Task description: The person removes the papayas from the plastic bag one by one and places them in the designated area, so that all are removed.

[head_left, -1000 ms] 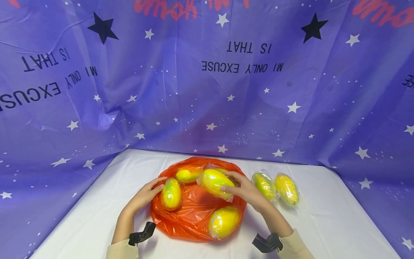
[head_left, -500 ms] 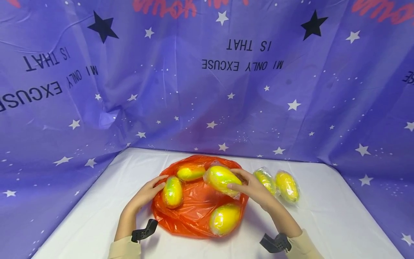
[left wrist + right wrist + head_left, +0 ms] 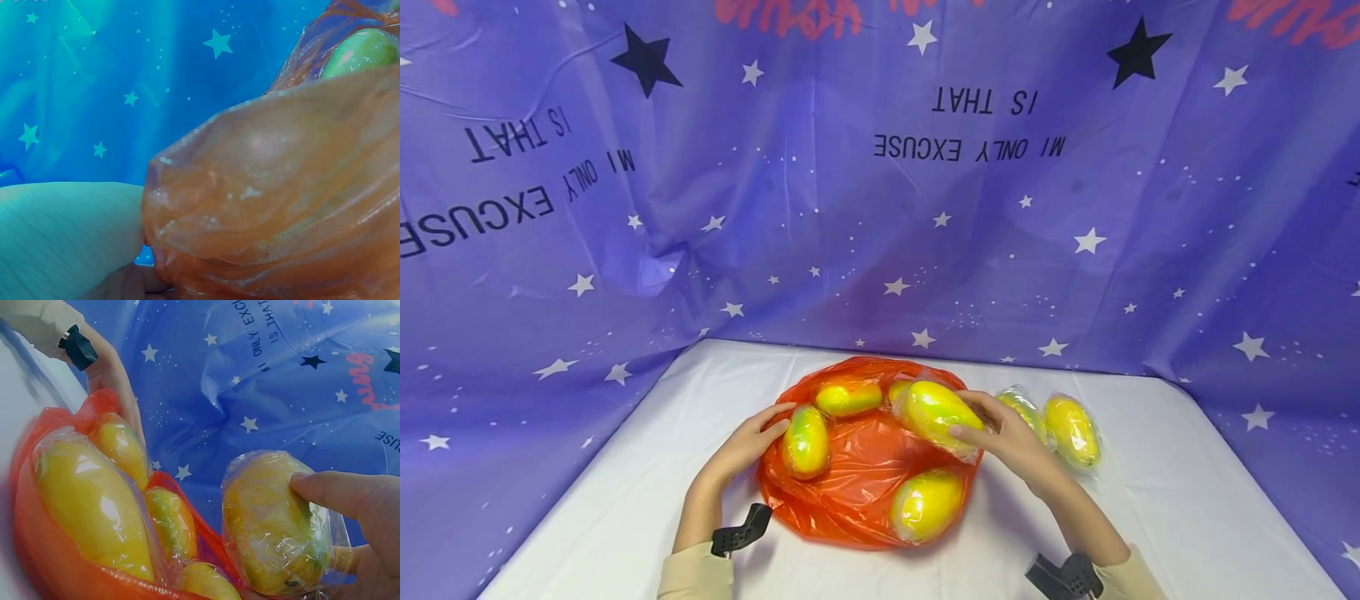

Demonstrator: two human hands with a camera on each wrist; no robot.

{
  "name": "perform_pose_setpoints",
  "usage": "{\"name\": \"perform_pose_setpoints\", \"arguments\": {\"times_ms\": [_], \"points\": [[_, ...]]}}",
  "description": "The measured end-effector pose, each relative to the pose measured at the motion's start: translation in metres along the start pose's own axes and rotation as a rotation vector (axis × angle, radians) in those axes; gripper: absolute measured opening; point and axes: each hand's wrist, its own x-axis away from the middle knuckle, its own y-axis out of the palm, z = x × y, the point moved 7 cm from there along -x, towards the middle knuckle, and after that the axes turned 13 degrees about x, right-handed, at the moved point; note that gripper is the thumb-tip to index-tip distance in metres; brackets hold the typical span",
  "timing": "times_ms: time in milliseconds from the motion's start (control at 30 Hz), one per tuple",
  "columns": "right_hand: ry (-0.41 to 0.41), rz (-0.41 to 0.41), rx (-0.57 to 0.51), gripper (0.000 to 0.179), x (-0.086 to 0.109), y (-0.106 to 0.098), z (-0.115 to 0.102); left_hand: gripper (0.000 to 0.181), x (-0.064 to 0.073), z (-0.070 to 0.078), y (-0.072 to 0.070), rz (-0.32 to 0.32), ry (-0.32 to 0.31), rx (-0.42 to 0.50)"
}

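A red plastic bag [image 3: 861, 521] lies spread wide on the table, with several yellow-green mangoes in clear wrap inside it. My right hand [image 3: 1007, 429] holds one wrapped mango [image 3: 934, 417] between thumb and fingers above the bag's right side; the right wrist view shows this mango [image 3: 269, 525] apart from those in the bag. At the bag's left rim, my left hand [image 3: 748, 442] grips the plastic, beside a mango [image 3: 807, 443] inside. In the left wrist view the bag [image 3: 269, 187] covers most of that hand's fingers.
Two more wrapped mangoes, one of them a full yellow mango [image 3: 1072, 432], lie on the white tablecloth [image 3: 1180, 500] right of the bag. A purple star-patterned curtain [image 3: 850, 208] stands behind the table and along both sides.
My right hand has moved to the right with its mango, uncovering part of another mango behind it. My left hand stays at the bag's rim.
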Motion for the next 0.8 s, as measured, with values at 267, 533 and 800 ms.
{"name": "perform_pose_setpoints", "arguments": {"times_ms": [267, 533, 800], "points": [[0.008, 0.037, 0.037, 0.056, 0.009, -0.013, 0.009, 0.045, 0.0, 0.0, 0.001, -0.002, 0.0, 0.006], [0.05, 0.071, 0.051, 0.057, 0.022, -0.03, 0.014, 0.045, 0.001, 0.0, 0.002, 0.002, -0.007, 0.007], [0.083, 0.083, 0.065, 0.061, 0.033, -0.04, 0.018, 0.045, 0.001, 0.0, 0.001, 0.009, -0.008, 0.005]]}}
